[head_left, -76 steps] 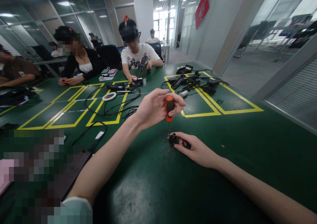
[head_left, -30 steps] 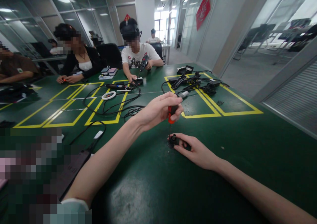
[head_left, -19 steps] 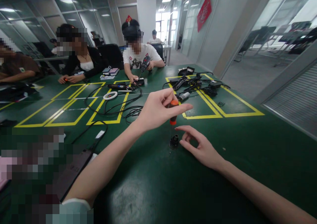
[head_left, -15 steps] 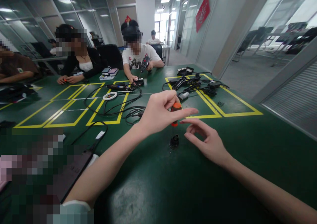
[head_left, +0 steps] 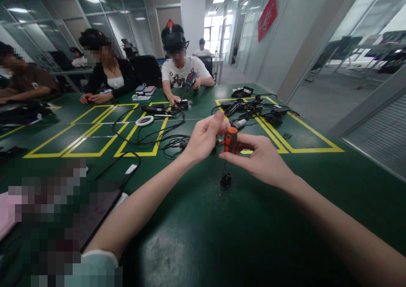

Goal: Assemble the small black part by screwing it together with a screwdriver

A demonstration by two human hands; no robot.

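**Head view: orange-and-black screwdriver (head_left: 231, 139) upright in your right hand (head_left: 261, 158)**

You have the thick, rubbery-looking handle between the thumb and fingers of your right hand, closed narrowly around it, with the orange end cap uppermost. Your left hand (head_left: 206, 138) is just to the left of the handle, thumb raised and fingers curled; they come right up to the handle's far side, but you cannot tell from this angle whether they touch it or grip anything. A pale green sleeve (head_left: 100, 261) shows at your left elbow.

From the handle, the thin metal shank runs almost straight down to a small, round black part (head_left: 224, 185) with a short tube standing up from it. That part sits on the glossy green worktop (head_left: 177, 240), below both your hands and apart from them, slightly left of your right hand's fingertips. The tip reaches its left side; exactly where it seats is too small to make out.

Beyond your hands, a grey cylinder (head_left: 240, 124) lies near a heap of black parts and cables (head_left: 263, 109) on areas outlined in yellow tape (head_left: 317, 150). To your left front lie looped black cables (head_left: 174, 142) and a flat white ring (head_left: 144, 125). Across from you, a co-worker in a printed white shirt (head_left: 182, 69) holds a black power driver (head_left: 190, 80), pointed down at a small black box (head_left: 183, 104).
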